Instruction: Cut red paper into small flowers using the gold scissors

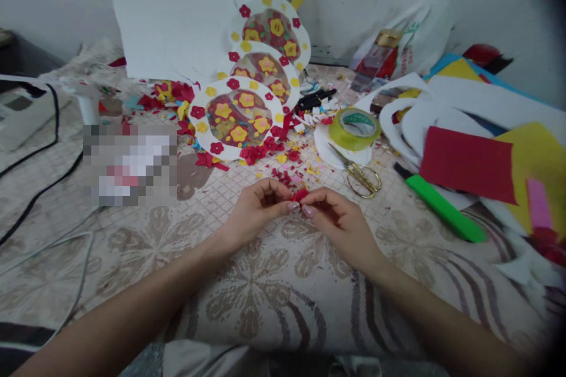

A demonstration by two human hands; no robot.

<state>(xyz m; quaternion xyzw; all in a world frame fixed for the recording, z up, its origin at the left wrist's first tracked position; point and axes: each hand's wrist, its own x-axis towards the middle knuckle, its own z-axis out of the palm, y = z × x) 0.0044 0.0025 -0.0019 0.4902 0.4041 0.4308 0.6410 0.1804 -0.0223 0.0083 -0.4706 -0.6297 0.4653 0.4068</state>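
Observation:
A small piece of red paper [299,195] is pinched between my two hands, low over the patterned tablecloth. My left hand [259,207] grips its left side with thumb and fingertips. From the other side, my right hand [339,218] holds it the same way. Fingertips cover part of the paper, so its full shape is hidden. Just beyond lie red and yellow paper scraps [287,177]. Gold-handled scissors [360,177] rest to the right, their blades on a white paper piece beside a roll of yellow tape [354,128].
Several white paper rings with red and yellow flowers [198,141] lean at the back before a white board [194,17]. On the right are a green cutter [446,209], red paper [466,162] and white cut rings [393,129]. Cables [55,123] cross the left side. A bottle [375,62] stands behind.

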